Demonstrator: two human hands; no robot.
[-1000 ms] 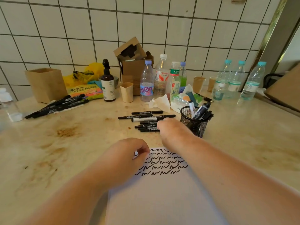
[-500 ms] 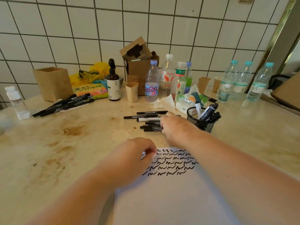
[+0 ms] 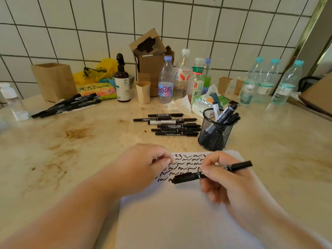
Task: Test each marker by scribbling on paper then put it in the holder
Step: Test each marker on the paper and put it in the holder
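Note:
My right hand (image 3: 221, 178) grips a black marker (image 3: 186, 177) that lies almost level over the white paper (image 3: 179, 216), both caps on. Rows of black scribbles (image 3: 186, 164) fill the sheet's far end. My left hand (image 3: 143, 166) rests curled on the paper's left edge, fingers closed, nothing seen in it. A row of several black markers (image 3: 172, 125) lies on the counter beyond the paper. To their right stands the black mesh holder (image 3: 213, 135) with several markers inside it.
Another bunch of black markers (image 3: 66, 105) lies at the far left by a wooden box (image 3: 53, 81). Bottles (image 3: 166, 81), paper cups (image 3: 143, 92), a cardboard box (image 3: 150, 56) and tissue (image 3: 181, 105) line the tiled wall. More water bottles (image 3: 265, 81) stand far right.
My right hand has drawn back from the marker row toward me, now carrying one marker over the paper. The left hand has stayed on the paper's edge.

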